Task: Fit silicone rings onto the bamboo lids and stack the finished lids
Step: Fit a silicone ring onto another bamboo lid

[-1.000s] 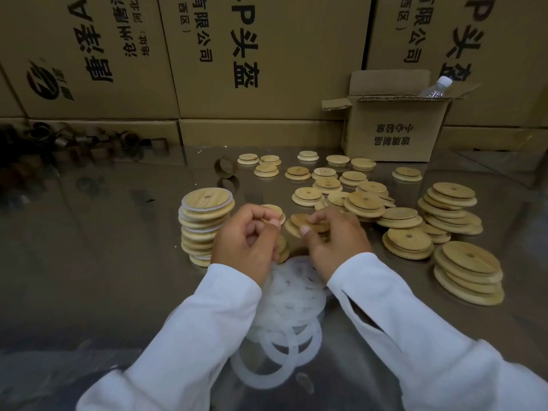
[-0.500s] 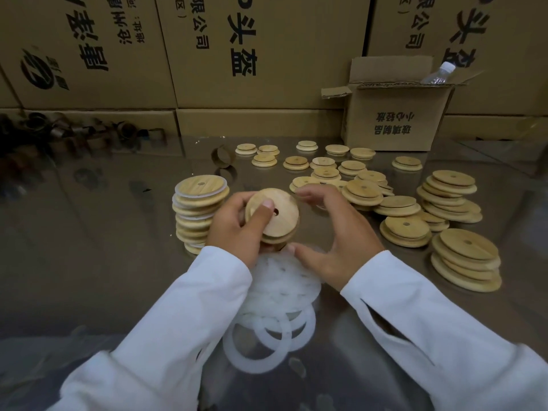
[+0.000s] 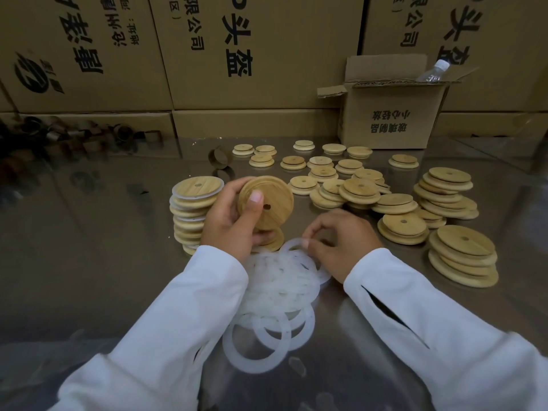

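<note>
My left hand (image 3: pixel 229 221) grips a round bamboo lid (image 3: pixel 271 203) with a centre hole, tilted up above the table, thumb across its face. Another lid (image 3: pixel 272 241) lies just under it. My right hand (image 3: pixel 341 238) pinches the rim of a white silicone ring (image 3: pixel 293 246) at the top of a loose pile of rings (image 3: pixel 275 295) in front of me. A stack of ringed lids (image 3: pixel 192 209) stands to the left of my left hand.
Many bare bamboo lids (image 3: pixel 361 191) lie singly and in low stacks over the right half of the steel table (image 3: pixel 98 262). An open small carton (image 3: pixel 391 114) with a plastic bottle (image 3: pixel 433 71) stands at the back right. Large cartons (image 3: pixel 252 48) wall off the far edge. Dark short tubes (image 3: pixel 59 134) lie far left.
My right hand let go of the lid and dropped down to the ring pile, pinching a ring. My left hand kept the lid and tilted it up.
</note>
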Action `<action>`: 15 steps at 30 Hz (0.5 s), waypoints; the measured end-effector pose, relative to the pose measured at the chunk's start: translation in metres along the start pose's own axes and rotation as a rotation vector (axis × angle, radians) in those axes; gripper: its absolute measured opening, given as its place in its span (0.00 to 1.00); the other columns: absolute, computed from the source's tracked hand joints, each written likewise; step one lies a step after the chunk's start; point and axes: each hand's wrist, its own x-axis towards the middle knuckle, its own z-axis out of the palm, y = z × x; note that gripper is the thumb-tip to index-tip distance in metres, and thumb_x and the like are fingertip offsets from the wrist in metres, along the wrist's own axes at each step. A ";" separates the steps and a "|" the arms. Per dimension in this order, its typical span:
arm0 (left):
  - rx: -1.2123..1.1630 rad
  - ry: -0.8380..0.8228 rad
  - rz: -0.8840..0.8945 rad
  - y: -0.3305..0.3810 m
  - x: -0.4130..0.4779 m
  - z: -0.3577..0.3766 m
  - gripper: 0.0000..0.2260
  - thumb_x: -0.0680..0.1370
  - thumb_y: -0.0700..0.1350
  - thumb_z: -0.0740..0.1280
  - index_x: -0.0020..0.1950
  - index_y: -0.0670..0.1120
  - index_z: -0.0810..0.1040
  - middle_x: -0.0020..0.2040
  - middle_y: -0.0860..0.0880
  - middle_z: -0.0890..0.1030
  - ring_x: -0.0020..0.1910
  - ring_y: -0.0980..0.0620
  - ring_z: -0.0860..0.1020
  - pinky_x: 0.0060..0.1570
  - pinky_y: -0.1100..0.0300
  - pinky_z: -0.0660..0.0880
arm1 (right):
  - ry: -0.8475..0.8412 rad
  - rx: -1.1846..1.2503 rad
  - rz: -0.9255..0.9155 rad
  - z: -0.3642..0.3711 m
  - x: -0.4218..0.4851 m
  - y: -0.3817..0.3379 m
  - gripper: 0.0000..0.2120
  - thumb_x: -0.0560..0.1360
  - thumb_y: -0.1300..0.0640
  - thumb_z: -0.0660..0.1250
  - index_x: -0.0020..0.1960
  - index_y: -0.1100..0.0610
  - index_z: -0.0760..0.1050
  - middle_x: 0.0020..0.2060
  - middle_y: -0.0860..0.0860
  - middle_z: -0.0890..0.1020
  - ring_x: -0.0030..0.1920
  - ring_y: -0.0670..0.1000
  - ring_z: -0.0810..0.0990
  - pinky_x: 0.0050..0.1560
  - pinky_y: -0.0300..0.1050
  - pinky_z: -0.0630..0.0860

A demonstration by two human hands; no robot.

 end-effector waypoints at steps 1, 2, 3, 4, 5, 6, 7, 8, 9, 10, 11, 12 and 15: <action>-0.032 0.013 -0.017 -0.001 0.001 0.000 0.06 0.77 0.44 0.62 0.50 0.55 0.75 0.47 0.56 0.81 0.51 0.53 0.80 0.39 0.58 0.80 | 0.061 0.081 0.014 -0.002 0.000 -0.002 0.12 0.72 0.55 0.69 0.33 0.42 0.72 0.47 0.46 0.77 0.51 0.46 0.73 0.50 0.40 0.66; -0.063 0.025 -0.034 -0.001 0.001 -0.001 0.06 0.77 0.44 0.62 0.50 0.54 0.75 0.50 0.52 0.80 0.54 0.49 0.79 0.40 0.56 0.81 | 0.127 0.167 0.023 -0.004 0.000 -0.004 0.12 0.72 0.56 0.69 0.34 0.43 0.73 0.46 0.45 0.78 0.49 0.45 0.74 0.50 0.39 0.67; -0.086 0.037 -0.050 -0.001 0.002 -0.001 0.06 0.77 0.45 0.62 0.51 0.54 0.75 0.53 0.49 0.79 0.56 0.46 0.78 0.41 0.56 0.81 | 0.199 0.247 0.028 -0.006 0.000 -0.005 0.11 0.72 0.57 0.69 0.35 0.43 0.74 0.45 0.45 0.79 0.47 0.43 0.75 0.49 0.37 0.69; -0.104 0.046 -0.067 -0.001 0.002 -0.001 0.05 0.77 0.45 0.62 0.51 0.54 0.75 0.54 0.47 0.78 0.57 0.44 0.77 0.40 0.55 0.81 | 0.269 0.326 0.028 -0.008 0.001 -0.006 0.10 0.72 0.57 0.69 0.36 0.44 0.75 0.44 0.45 0.79 0.45 0.41 0.76 0.48 0.34 0.70; -0.118 0.052 -0.088 -0.001 0.003 -0.001 0.05 0.77 0.45 0.62 0.50 0.53 0.75 0.55 0.46 0.78 0.57 0.42 0.77 0.39 0.56 0.80 | 0.336 0.397 0.019 -0.011 0.001 -0.008 0.09 0.72 0.57 0.69 0.37 0.45 0.75 0.42 0.45 0.80 0.44 0.40 0.76 0.46 0.31 0.71; -0.133 0.053 -0.112 -0.001 0.003 -0.001 0.05 0.77 0.44 0.62 0.50 0.53 0.75 0.56 0.45 0.78 0.56 0.40 0.77 0.37 0.57 0.80 | 0.394 0.463 0.003 -0.013 0.001 -0.009 0.08 0.72 0.58 0.69 0.38 0.46 0.76 0.41 0.44 0.80 0.42 0.39 0.76 0.44 0.29 0.71; -0.152 0.047 -0.138 -0.001 0.003 -0.002 0.05 0.78 0.44 0.61 0.50 0.52 0.75 0.56 0.43 0.78 0.54 0.39 0.78 0.36 0.58 0.80 | 0.436 0.527 -0.010 -0.015 0.001 -0.011 0.08 0.72 0.58 0.69 0.38 0.46 0.76 0.39 0.44 0.80 0.40 0.38 0.77 0.41 0.27 0.72; -0.174 0.034 -0.168 -0.001 0.003 -0.002 0.05 0.78 0.44 0.61 0.51 0.51 0.75 0.57 0.42 0.78 0.51 0.39 0.80 0.35 0.58 0.80 | 0.457 0.592 -0.014 -0.017 0.000 -0.013 0.08 0.72 0.58 0.69 0.38 0.46 0.77 0.37 0.43 0.80 0.39 0.36 0.77 0.39 0.26 0.72; -0.198 0.018 -0.206 0.000 0.003 -0.002 0.05 0.78 0.43 0.60 0.51 0.49 0.75 0.56 0.41 0.78 0.46 0.40 0.82 0.34 0.58 0.80 | 0.453 0.665 -0.005 -0.019 -0.001 -0.014 0.08 0.73 0.58 0.69 0.39 0.46 0.77 0.35 0.41 0.80 0.38 0.35 0.77 0.38 0.25 0.72; -0.223 0.004 -0.251 0.000 0.003 -0.001 0.05 0.79 0.43 0.60 0.52 0.48 0.75 0.55 0.40 0.79 0.42 0.42 0.83 0.33 0.58 0.80 | 0.419 0.750 0.015 -0.021 -0.001 -0.015 0.08 0.73 0.58 0.68 0.39 0.46 0.78 0.34 0.41 0.81 0.37 0.35 0.77 0.37 0.26 0.72; -0.246 -0.011 -0.300 0.001 0.003 -0.001 0.06 0.79 0.42 0.60 0.52 0.47 0.75 0.54 0.40 0.79 0.38 0.43 0.83 0.32 0.58 0.80 | 0.348 0.836 0.042 -0.022 -0.002 -0.017 0.07 0.72 0.57 0.68 0.38 0.47 0.79 0.34 0.41 0.81 0.38 0.37 0.78 0.39 0.29 0.74; -0.258 -0.025 -0.344 0.002 0.003 0.000 0.06 0.79 0.42 0.59 0.51 0.46 0.76 0.52 0.40 0.79 0.36 0.44 0.83 0.31 0.58 0.80 | 0.259 0.896 0.063 -0.022 -0.002 -0.018 0.07 0.72 0.57 0.68 0.38 0.47 0.79 0.34 0.42 0.82 0.39 0.40 0.79 0.42 0.34 0.76; -0.263 -0.060 -0.416 0.004 0.003 0.002 0.09 0.80 0.46 0.58 0.49 0.45 0.77 0.47 0.41 0.80 0.37 0.44 0.82 0.31 0.55 0.80 | 0.134 0.853 0.085 -0.015 -0.003 -0.021 0.08 0.71 0.59 0.69 0.36 0.49 0.80 0.32 0.41 0.81 0.36 0.38 0.78 0.43 0.34 0.74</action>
